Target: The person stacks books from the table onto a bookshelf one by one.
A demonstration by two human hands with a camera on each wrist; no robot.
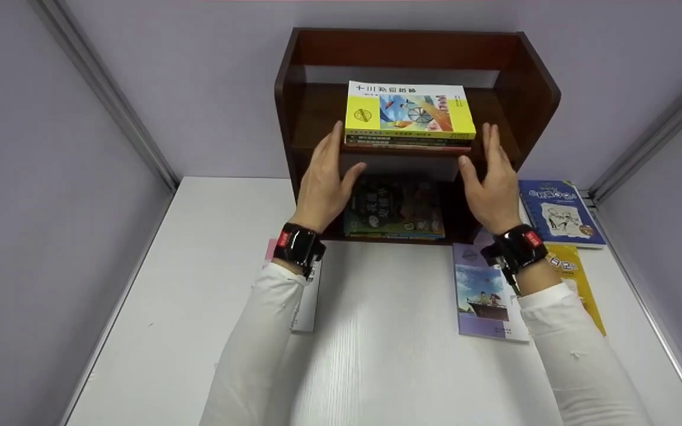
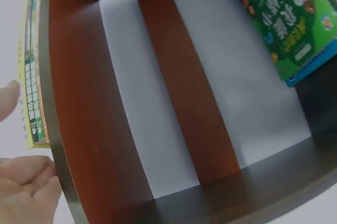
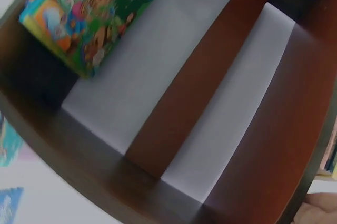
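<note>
A small stack of books (image 1: pixel 409 115), topped by a yellow-covered one, lies flat on the upper shelf of a dark wooden desktop bookshelf (image 1: pixel 530 83), its front edges at the shelf's lip. The left hand (image 1: pixel 324 177) and right hand (image 1: pixel 491 180) stand on either side of the stack just in front of the shelf, palms facing inward, fingers straight and thumbs out; both are unclenched and grip nothing. From the head view the fingertips look level with the stack's ends, but I cannot tell whether they touch it. In the left wrist view the fingertips sit just beside the shelf edge and the book spines.

Judging from this, the step in hand is squaring or seating the stack on the upper shelf. The next move would call for an even, light press from both sides so the books stay aligned and do not slide off the lip.

Below, a green-covered book (image 1: pixel 397 207) lies in the lower compartment. On the white table (image 1: pixel 376 355) lie a blue book (image 1: pixel 560 213), a yellow book (image 1: pixel 578 284), a purple book (image 1: pixel 486 296) and a white book (image 1: pixel 306 302) partly under the left sleeve.
</note>
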